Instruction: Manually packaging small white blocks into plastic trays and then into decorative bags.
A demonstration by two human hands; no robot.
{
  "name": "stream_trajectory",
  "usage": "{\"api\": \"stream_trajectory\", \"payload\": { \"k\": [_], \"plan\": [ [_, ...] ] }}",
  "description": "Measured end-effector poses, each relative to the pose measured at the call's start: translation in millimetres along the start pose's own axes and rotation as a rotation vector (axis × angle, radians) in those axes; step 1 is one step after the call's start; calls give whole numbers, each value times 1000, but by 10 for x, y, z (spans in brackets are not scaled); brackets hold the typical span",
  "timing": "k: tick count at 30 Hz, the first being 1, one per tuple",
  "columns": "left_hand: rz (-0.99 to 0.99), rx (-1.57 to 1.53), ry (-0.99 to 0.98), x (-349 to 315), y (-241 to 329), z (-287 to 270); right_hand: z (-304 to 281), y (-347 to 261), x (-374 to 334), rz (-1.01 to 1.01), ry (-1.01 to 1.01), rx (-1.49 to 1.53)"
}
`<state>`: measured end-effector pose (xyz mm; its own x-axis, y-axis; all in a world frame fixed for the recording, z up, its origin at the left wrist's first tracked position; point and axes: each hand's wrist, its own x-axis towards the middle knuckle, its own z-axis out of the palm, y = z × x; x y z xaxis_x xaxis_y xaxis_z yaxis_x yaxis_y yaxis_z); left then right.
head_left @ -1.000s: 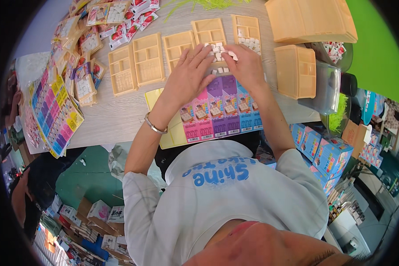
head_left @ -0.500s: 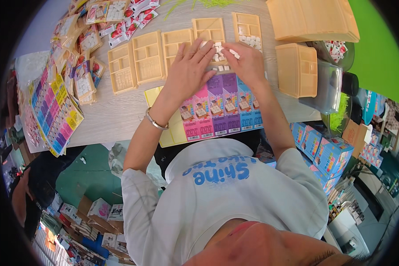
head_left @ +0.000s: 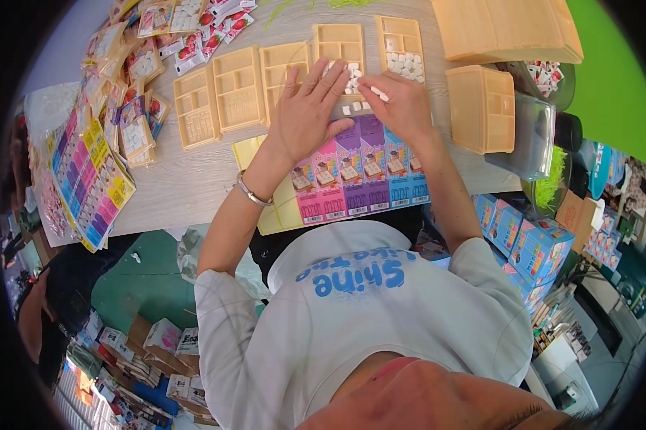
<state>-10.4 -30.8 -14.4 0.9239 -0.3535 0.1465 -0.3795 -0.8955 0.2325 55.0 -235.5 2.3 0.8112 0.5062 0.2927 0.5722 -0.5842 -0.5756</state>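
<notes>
My left hand (head_left: 310, 107) lies with its fingers outstretched over the lower part of a pale yellow compartment tray (head_left: 339, 32). Small white blocks (head_left: 353, 77) fill part of that tray beside my fingertips. My right hand (head_left: 403, 107) is closed in a pinch, with a few white blocks (head_left: 379, 94) between its fingers. Just below the tray, a few loose white blocks (head_left: 347, 110) rest on the table. Another tray (head_left: 399, 27) to the right has white blocks in its lower compartment. Under my wrists is a pink, purple and blue printed card sheet (head_left: 352, 179).
More yellow trays (head_left: 238, 89) stand in a row on the left. Stacked trays (head_left: 481, 107) and a clear tub (head_left: 529, 136) are at the right. Filled packs (head_left: 135, 136), strawberry-print sachets (head_left: 208, 32) and printed sheets (head_left: 86, 186) crowd the left side. Blue boxes (head_left: 534, 247) sit below the table.
My right hand has shifted slightly to the right, still pinching white blocks. The left hand stays over the same tray, its thumb a little farther out to the right.
</notes>
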Motion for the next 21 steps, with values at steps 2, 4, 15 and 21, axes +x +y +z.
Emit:
{"api": "stream_trajectory", "payload": {
  "k": [2,4,15,21],
  "plan": [
    [8,3,10,-11,0,-5,19,9,-27,-17,5,3],
    [18,5,19,-10,-1,-2,50,23,-18,-45,13,32],
    [25,-84,40,-4,-2,-52,-67,10,-17,54,36,95],
    [78,-6,-50,-5,43,-91,-164,-12,-237,103,-28,-24]
  ]
}}
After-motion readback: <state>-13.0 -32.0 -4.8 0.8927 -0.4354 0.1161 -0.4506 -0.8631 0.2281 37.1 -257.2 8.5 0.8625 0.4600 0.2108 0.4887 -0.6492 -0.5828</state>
